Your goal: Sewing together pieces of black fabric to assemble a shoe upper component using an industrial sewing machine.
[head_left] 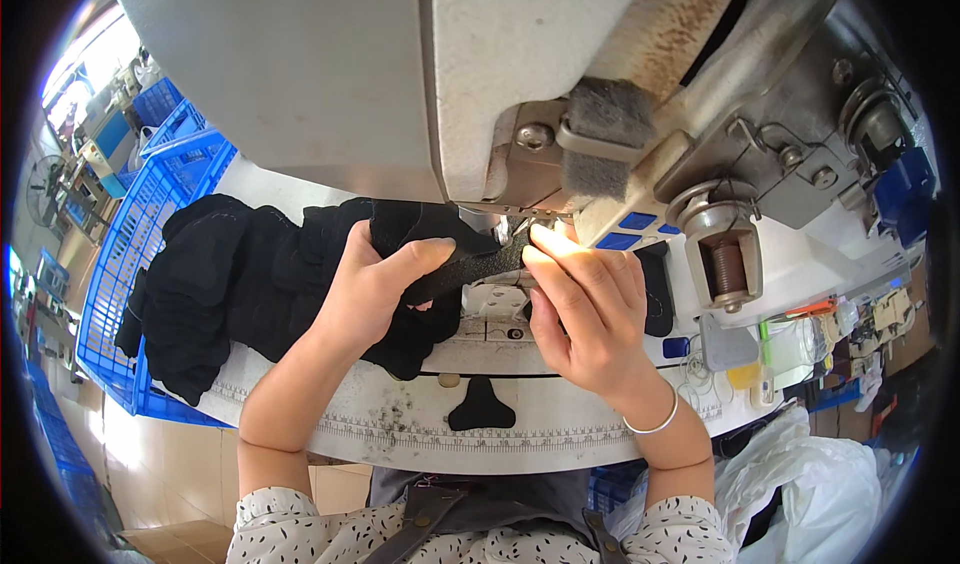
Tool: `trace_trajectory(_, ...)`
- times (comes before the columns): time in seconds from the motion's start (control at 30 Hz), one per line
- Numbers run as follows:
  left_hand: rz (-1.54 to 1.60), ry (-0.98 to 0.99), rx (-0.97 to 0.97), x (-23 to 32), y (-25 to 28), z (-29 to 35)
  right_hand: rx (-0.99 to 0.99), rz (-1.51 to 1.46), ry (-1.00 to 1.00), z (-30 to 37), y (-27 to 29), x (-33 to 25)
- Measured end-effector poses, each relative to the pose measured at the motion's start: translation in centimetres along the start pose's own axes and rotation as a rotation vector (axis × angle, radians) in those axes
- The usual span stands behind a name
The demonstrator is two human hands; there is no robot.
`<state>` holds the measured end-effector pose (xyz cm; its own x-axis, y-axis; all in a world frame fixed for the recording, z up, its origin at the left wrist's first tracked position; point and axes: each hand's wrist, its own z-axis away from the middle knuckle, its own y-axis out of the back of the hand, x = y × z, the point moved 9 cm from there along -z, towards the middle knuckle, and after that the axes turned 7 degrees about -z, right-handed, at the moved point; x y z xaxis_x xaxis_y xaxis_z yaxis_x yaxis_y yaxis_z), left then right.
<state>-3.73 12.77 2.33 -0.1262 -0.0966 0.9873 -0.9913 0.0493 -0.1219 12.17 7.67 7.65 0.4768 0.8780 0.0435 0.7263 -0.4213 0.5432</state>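
Note:
Under the head of a sewing machine [480, 74], a black fabric piece [415, 226] lies with its edge at the presser foot [503, 230]. My left hand [372, 289] is closed on this fabric to the left of the foot, thumb on top. Just right of the foot, my right hand [595, 309] pinches the fabric's edge between thumb and fingertips, under the bright lamp. A bulky heap of black fabric [240, 274] stretches left from my left hand. Close to the table's front edge rests a small three-lobed black fabric piece [482, 406].
A blue plastic basket [107, 309] stands against the table's left side. The white table [385, 434] has a printed ruler along its curved front edge. A thread bobbin [722, 264] sits right of my right hand. White plastic bags [800, 489] lie at the lower right.

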Motion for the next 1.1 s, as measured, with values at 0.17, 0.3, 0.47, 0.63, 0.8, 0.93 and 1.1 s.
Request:
trace_trajectory(0.17, 0.011, 0.004, 0.022, 0.0, -0.1, 0.7, 0.000, -0.016, -0.011, -0.1, 0.0, 0.1)
trace_trajectory(0.3, 0.043, 0.002, 0.040, -0.3, 0.1, 0.8, -0.008, -0.010, -0.023, -0.2, 0.0, 0.2)
trace_trajectory(0.47, 0.046, 0.005, 0.074, -0.8, -0.1, 1.2, -0.009, -0.007, -0.043, -0.1, 0.2, 0.3)
trace_trajectory(0.63, 0.137, -0.070, 0.022, -0.7, -1.7, 2.3, -0.017, -0.021, -0.039, -0.2, 0.3, 0.4)
trace_trajectory(0.8, 0.106, -0.086, 0.021, -1.2, -2.1, 2.8, -0.030, -0.032, -0.048, -0.2, 0.3, 0.4)
trace_trajectory(0.93, -0.003, -0.171, 0.074, -1.1, -2.9, 3.4, -0.025, -0.061, -0.041, -0.1, 0.4, 0.6)
trace_trajectory(1.1, 0.015, -0.088, 0.079, -2.1, -3.7, 3.8, 0.052, -0.100, -0.057, 0.0, 1.2, 0.8)
